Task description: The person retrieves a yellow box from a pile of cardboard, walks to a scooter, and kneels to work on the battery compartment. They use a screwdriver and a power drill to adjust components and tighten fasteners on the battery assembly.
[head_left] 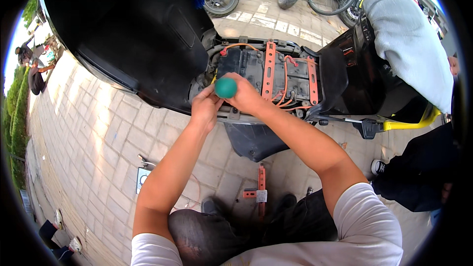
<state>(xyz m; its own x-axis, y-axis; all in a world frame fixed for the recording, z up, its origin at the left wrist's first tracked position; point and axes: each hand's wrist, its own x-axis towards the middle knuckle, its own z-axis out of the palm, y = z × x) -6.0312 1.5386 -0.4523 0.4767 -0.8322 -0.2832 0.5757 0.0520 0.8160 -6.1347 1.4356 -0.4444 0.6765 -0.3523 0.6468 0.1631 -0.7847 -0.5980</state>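
At frame centre, the right hand (246, 96) grips a green-handled screwdriver (225, 87) over the battery bay (276, 76); the left hand (206, 108) pinches near its tip. A slip could gouge the orange wires (285, 88) or short terminals.

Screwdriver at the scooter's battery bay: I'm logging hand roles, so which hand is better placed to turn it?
Right hand: it grips the green screwdriver handle. Left hand only steadies beside it.

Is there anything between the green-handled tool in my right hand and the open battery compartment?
Nothing visible. The right hand holds the green-handled tool right at the battery compartment edge; the left hand sits beside it, not across.
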